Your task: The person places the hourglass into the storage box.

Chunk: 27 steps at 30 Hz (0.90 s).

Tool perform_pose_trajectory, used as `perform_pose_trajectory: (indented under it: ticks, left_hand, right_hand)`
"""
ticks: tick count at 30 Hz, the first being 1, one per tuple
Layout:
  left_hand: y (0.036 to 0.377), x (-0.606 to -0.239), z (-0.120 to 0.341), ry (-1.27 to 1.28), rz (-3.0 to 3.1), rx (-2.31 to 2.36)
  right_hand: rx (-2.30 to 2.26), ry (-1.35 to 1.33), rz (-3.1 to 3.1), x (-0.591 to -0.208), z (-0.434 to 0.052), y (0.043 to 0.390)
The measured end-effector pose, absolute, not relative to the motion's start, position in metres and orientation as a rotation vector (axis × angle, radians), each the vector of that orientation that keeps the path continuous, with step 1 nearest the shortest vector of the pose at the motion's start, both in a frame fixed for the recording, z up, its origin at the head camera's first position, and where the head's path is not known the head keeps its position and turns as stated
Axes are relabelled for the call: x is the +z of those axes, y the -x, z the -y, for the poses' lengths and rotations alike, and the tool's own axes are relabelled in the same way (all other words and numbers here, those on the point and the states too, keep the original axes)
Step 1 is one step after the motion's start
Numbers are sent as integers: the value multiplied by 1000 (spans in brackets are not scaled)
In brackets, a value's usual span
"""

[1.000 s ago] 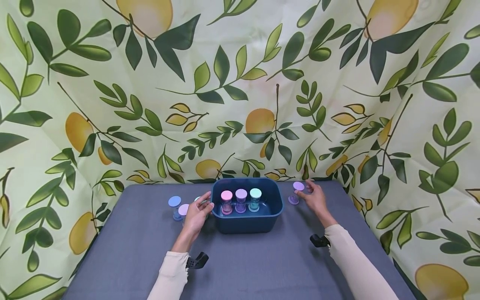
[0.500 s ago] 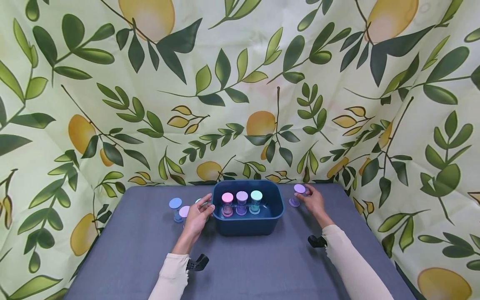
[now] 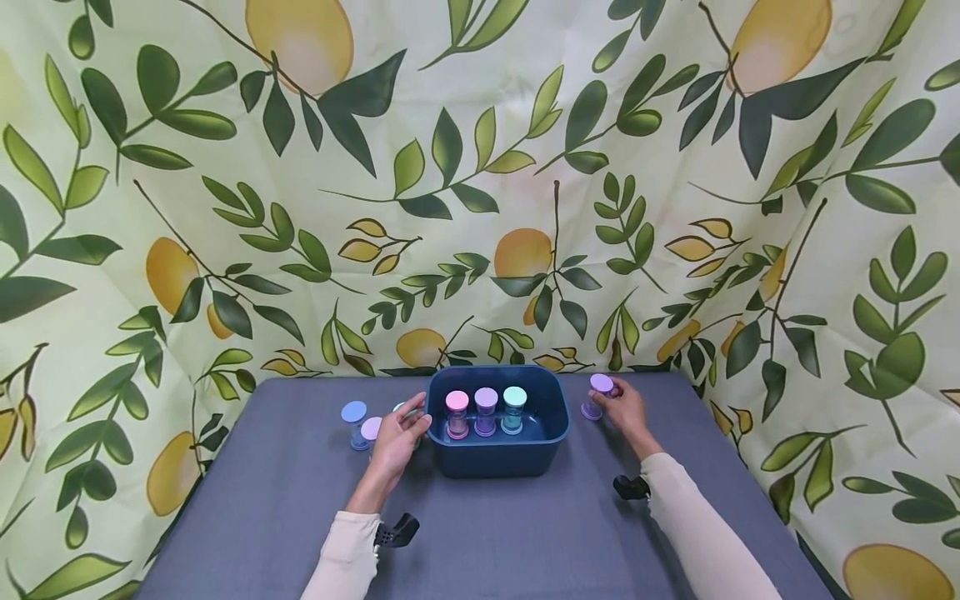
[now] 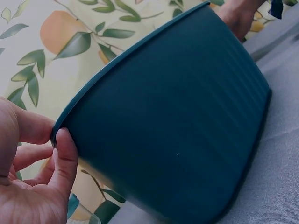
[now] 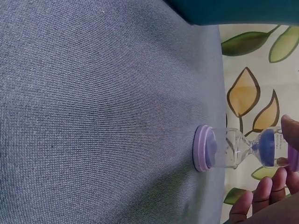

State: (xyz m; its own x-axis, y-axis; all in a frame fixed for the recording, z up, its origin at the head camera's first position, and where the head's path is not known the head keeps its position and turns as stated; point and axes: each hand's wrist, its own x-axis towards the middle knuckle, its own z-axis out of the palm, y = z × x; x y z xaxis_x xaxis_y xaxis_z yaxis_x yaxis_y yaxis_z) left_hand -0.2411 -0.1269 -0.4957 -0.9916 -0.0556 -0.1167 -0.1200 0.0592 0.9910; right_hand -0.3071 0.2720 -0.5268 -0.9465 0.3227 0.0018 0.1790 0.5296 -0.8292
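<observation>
The right hand point(image 3: 625, 408) is pinching the top of the purple sand timer point(image 5: 236, 150) standing upright on the gray table point(image 3: 517, 533) just right of the teal bin point(image 3: 495, 454), while the left hand point(image 3: 397, 437) is gripping the bin's left rim, 3 timers point(image 3: 485, 410) standing inside.

A dark teal bin point(image 4: 177, 126) fills most of the frame, its ribbed side wall running from the lower left up to the upper right. At the lower left, the left hand point(image 4: 32, 177) grips the bin's rim, thumb against the corner and fingers curled below. Grey bench point(image 4: 280, 177) cloth shows at the right edge. Leaf-and-lemon backdrop point(image 4: 56, 42) fills the upper left. Part of another hand point(image 4: 240, 16) shows at the top right.
</observation>
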Motion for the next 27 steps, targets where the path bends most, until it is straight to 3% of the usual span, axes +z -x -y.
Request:
perform_pose_trajectory:
  ticks: [27]
  left_hand:
    - [242,-494,126,196,-2245,2111]
  right_hand:
    - [1297,315,2620,-504,-279,283]
